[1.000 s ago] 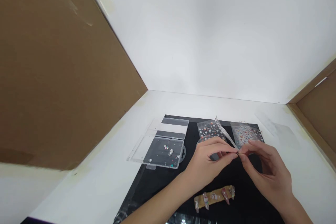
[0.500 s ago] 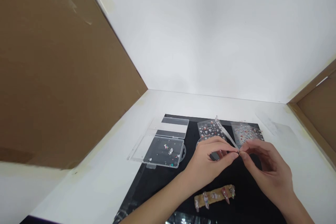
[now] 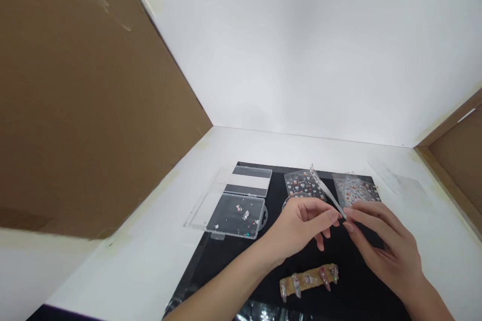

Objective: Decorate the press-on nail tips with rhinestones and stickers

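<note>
My left hand (image 3: 299, 228): thumb and forefinger closed on a small piece (image 3: 341, 216), too tiny to identify; other fingers loosely curled. My right hand (image 3: 391, 246): fingertips pinched around the lower end of a pale strip (image 3: 326, 189), just beside that piece. Both above the black mat (image 3: 363, 278); cardboard bar (image 3: 317, 279) with nail tips (image 3: 296, 286) lies nearer me
</note>
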The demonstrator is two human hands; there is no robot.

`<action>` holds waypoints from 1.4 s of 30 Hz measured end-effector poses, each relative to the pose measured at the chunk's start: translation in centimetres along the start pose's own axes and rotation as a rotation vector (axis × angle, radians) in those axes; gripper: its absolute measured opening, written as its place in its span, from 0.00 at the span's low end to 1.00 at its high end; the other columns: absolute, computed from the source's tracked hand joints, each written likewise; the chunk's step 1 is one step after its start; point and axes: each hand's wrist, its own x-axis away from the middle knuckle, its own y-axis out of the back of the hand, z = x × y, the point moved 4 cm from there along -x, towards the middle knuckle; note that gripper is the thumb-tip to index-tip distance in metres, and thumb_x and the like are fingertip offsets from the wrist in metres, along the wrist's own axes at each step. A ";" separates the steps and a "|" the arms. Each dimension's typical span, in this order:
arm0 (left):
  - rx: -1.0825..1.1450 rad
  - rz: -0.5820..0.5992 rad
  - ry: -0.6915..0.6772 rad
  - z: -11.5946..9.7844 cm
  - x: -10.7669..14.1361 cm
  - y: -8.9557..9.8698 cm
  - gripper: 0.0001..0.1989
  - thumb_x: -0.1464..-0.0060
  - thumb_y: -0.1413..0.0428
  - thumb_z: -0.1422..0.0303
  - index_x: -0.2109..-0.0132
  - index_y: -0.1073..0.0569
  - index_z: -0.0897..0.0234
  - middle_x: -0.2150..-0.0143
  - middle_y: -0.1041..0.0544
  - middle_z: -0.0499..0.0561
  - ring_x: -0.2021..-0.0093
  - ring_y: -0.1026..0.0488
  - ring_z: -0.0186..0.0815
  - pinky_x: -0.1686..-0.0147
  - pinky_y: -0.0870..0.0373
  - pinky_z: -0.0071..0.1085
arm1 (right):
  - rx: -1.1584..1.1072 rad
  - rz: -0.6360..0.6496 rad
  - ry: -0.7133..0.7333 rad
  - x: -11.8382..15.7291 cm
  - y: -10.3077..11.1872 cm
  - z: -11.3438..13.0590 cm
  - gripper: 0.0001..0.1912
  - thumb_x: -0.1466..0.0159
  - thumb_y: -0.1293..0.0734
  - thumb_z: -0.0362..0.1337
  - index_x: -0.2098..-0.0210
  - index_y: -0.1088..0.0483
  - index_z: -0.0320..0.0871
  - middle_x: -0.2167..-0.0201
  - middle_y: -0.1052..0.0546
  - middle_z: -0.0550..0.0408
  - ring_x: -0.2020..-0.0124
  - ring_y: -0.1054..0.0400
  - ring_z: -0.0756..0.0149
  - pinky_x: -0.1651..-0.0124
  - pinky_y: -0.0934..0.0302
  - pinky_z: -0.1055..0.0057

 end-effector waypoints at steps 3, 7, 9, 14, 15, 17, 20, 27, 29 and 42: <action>0.018 0.027 0.030 -0.1 0.2 -0.1 0.27 0.49 0.26 0.46 0.66 0.20 0.67 0.74 0.28 0.46 0.76 0.32 0.25 0.80 0.31 0.20 | 0.016 0.017 0.007 -0.2 -0.1 0.1 0.17 0.27 0.29 0.28 0.45 0.19 0.54 0.60 0.17 0.54 0.65 0.19 0.64 0.62 0.20 0.70; 0.027 0.020 0.060 0.0 0.2 -0.1 0.24 0.50 0.26 0.49 0.66 0.19 0.68 0.73 0.27 0.46 0.77 0.32 0.24 0.82 0.33 0.19 | 0.001 0.012 0.006 -0.2 -0.1 0.1 0.17 0.28 0.28 0.27 0.46 0.18 0.54 0.61 0.17 0.55 0.67 0.20 0.66 0.62 0.20 0.71; 0.039 0.024 0.064 0.0 0.2 -0.1 0.22 0.50 0.25 0.52 0.67 0.19 0.67 0.72 0.26 0.47 0.76 0.32 0.25 0.82 0.33 0.19 | 0.006 0.002 0.007 -0.1 0.0 0.1 0.16 0.28 0.28 0.27 0.47 0.19 0.53 0.61 0.18 0.55 0.67 0.20 0.66 0.62 0.20 0.71; 0.059 0.046 0.063 0.1 0.2 -0.2 0.20 0.49 0.25 0.54 0.67 0.19 0.67 0.71 0.25 0.48 0.74 0.32 0.26 0.82 0.33 0.18 | 0.027 0.019 0.027 -0.1 0.2 0.2 0.11 0.26 0.29 0.28 0.50 0.20 0.50 0.62 0.18 0.55 0.66 0.20 0.67 0.62 0.21 0.72; 0.057 0.049 0.060 0.1 0.2 -0.2 0.20 0.48 0.25 0.54 0.67 0.19 0.67 0.71 0.26 0.48 0.74 0.32 0.26 0.82 0.33 0.18 | 0.023 0.025 0.030 -0.2 0.2 0.3 0.11 0.26 0.29 0.28 0.51 0.20 0.50 0.62 0.18 0.55 0.67 0.20 0.67 0.62 0.22 0.72; 0.054 0.051 0.054 0.1 0.3 -0.1 0.21 0.47 0.25 0.53 0.67 0.19 0.67 0.72 0.26 0.48 0.74 0.32 0.26 0.81 0.32 0.17 | 0.007 0.027 0.028 -0.3 0.2 0.3 0.11 0.27 0.29 0.27 0.51 0.20 0.50 0.62 0.18 0.56 0.67 0.20 0.68 0.63 0.22 0.72; 0.053 0.059 0.041 0.1 0.3 0.0 0.23 0.47 0.25 0.51 0.67 0.19 0.67 0.73 0.28 0.47 0.74 0.31 0.26 0.80 0.31 0.17 | -0.014 0.023 0.009 -0.4 0.1 0.3 0.13 0.28 0.29 0.26 0.52 0.19 0.51 0.63 0.18 0.56 0.68 0.21 0.67 0.63 0.22 0.71; 0.019 0.007 0.024 0.3 0.1 0.3 0.39 0.54 0.28 0.34 0.58 0.14 0.69 0.69 0.24 0.50 0.73 0.31 0.25 0.80 0.30 0.18 | -0.075 -0.005 -0.064 -0.4 0.4 0.3 0.12 0.29 0.28 0.26 0.55 0.19 0.51 0.65 0.18 0.56 0.69 0.21 0.68 0.66 0.24 0.73; 0.005 -0.029 0.008 0.2 0.0 0.5 0.41 0.54 0.30 0.31 0.59 0.14 0.70 0.67 0.23 0.52 0.73 0.31 0.26 0.80 0.30 0.18 | -0.102 0.004 -0.111 0.0 0.8 0.5 0.10 0.28 0.29 0.27 0.56 0.20 0.50 0.65 0.18 0.56 0.69 0.21 0.68 0.66 0.24 0.74; 0.219 -0.030 0.032 1.5 -1.2 1.5 0.48 0.55 0.38 0.22 0.57 0.11 0.66 0.58 0.18 0.61 0.68 0.27 0.32 0.78 0.25 0.23 | -0.406 0.442 -0.254 5.4 -0.4 -2.0 0.09 0.26 0.30 0.29 0.54 0.19 0.50 0.64 0.18 0.56 0.67 0.20 0.71 0.63 0.26 0.82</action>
